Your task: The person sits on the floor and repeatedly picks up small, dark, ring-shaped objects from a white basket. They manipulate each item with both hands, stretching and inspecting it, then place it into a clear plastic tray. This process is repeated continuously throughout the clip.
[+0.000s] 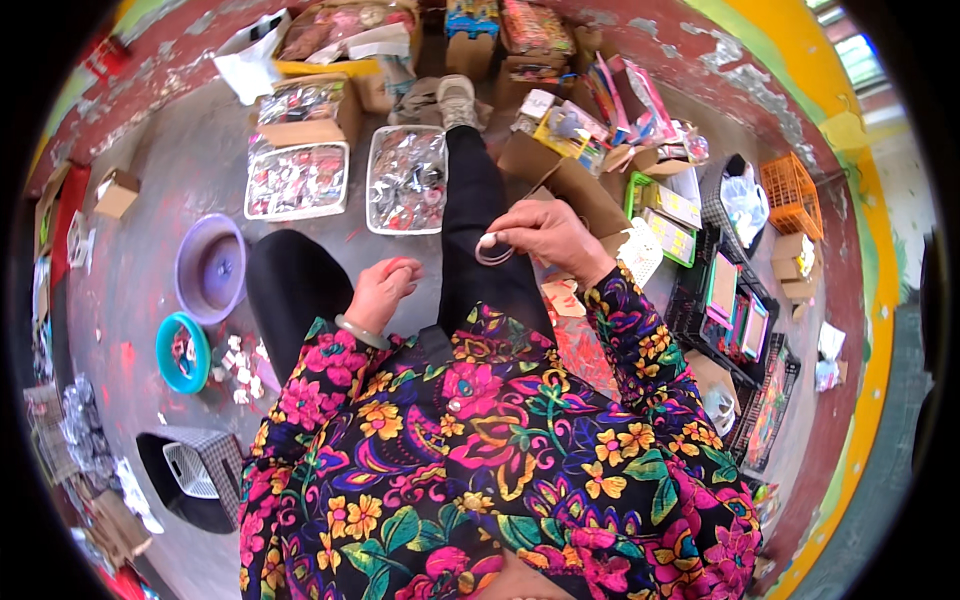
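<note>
Half done, perhaps: pinching beaded loop (488,241) in right hand (548,234), with left hand (380,294) curled, hold unclear, and seemingly unused white pieces (240,376) left of both.

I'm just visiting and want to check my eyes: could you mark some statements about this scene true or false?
1. The right hand holds a small pale loop. True.
2. The left hand wears a glove. False: it is bare, with a pale bangle at the wrist.
3. A turquoise bowl stands beside a purple basin. True.
4. The orange crate is at the picture's left. False: it is at the right.
</note>
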`<state>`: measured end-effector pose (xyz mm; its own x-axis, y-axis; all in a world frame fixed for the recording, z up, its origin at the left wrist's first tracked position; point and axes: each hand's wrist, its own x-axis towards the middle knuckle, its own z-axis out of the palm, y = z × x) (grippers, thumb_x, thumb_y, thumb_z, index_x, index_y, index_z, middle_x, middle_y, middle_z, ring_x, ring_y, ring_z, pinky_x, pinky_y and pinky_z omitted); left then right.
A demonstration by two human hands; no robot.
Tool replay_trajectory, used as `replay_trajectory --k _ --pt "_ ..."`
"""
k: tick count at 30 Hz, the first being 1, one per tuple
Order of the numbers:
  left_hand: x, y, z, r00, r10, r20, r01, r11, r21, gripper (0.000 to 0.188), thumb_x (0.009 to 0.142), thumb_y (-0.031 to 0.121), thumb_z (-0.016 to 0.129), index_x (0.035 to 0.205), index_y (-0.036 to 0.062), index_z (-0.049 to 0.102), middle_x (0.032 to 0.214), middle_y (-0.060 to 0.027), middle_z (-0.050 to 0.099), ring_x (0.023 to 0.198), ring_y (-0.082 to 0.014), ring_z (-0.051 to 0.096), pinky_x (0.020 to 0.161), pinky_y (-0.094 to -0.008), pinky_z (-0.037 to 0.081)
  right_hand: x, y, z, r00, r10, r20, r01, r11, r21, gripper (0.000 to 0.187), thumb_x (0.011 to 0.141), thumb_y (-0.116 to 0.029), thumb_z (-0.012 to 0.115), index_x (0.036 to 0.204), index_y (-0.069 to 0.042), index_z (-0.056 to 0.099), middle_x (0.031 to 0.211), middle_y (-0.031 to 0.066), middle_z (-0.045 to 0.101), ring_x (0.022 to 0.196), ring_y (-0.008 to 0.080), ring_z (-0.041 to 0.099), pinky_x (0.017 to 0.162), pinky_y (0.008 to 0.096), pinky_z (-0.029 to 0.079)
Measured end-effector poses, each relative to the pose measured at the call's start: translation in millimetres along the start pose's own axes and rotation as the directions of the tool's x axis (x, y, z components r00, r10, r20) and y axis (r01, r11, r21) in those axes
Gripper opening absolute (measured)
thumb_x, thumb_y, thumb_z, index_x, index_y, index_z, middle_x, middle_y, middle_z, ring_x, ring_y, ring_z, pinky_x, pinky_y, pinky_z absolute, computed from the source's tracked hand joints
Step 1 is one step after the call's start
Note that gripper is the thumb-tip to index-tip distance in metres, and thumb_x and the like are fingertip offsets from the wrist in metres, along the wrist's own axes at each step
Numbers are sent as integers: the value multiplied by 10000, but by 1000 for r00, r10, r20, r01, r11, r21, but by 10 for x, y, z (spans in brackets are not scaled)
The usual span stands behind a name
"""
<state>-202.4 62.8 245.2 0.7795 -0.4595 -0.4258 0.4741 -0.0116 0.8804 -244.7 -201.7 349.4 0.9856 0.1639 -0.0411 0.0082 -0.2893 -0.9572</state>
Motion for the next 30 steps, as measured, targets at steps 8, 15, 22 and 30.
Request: replay_trajectory --k 8,15,22,30 --pt "18 -26 -34 995 46 83 -50 998 45 179 850 125 544 946 -13 607 814 -20 610 693 -78 525 604 -202 415 279 -324 756 870 -487 73 454 736 -502 117 720 -69 640 833 -80 669 702 52 572 682 217 549 591 309 444" --pt "35 -107 -37 972 225 59 -227 859 459 193 827 169 560 920 10 619 668 -80 599 605 -115 532 579 -283 438 360 -161 929 903 -395 168 394 608 -690 70 684 -127 646 750 -105 654 702 41 528 730 237 539 594 345 454" --pt "-53 106 43 983 164 80 -182 839 513 244 815 180 560 986 17 620 692 -105 618 644 -131 579 612 -289 458 372 -88 895 917 -327 229 384 564 -731 54 693 -146 620 712 -105 650 705 50 529 754 244 547 611 359 461" --pt "-74 73 82 962 136 238 -161 983 92 301 811 102 601 1091 -5 570 872 4 606 764 -76 550 670 -217 455 381 -46 877 931 -255 260 360 547 -755 77 708 -133 592 660 -86 628 713 73 545 764 261 554 639 368 468"
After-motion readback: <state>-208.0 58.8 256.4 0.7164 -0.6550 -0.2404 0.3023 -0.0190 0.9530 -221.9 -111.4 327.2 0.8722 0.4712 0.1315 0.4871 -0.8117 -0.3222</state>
